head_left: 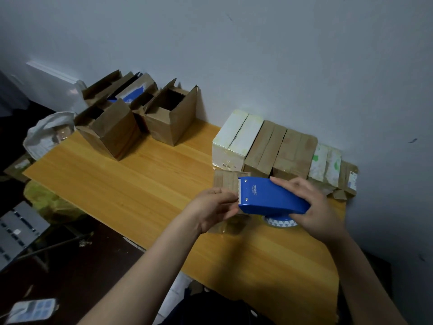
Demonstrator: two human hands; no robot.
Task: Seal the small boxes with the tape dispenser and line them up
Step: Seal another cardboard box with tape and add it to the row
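My right hand (315, 208) grips a blue tape dispenser (269, 197) with its serrated blade pointing left, held over a small brown box (227, 181) on the wooden table (131, 181). My left hand (214, 207) sits at the blade end, fingers curled as if pinching the tape end; the tape itself is too faint to tell. The box is mostly hidden by both hands and the dispenser. A row of closed small boxes (281, 151), white and brown, stands along the wall behind.
Several open brown boxes (131, 113) with raised flaps cluster at the table's far left. A white plastic bag (46, 134) lies at the left edge. Below the table's left side are a yellow bag (42, 200) and dark clutter on the floor.
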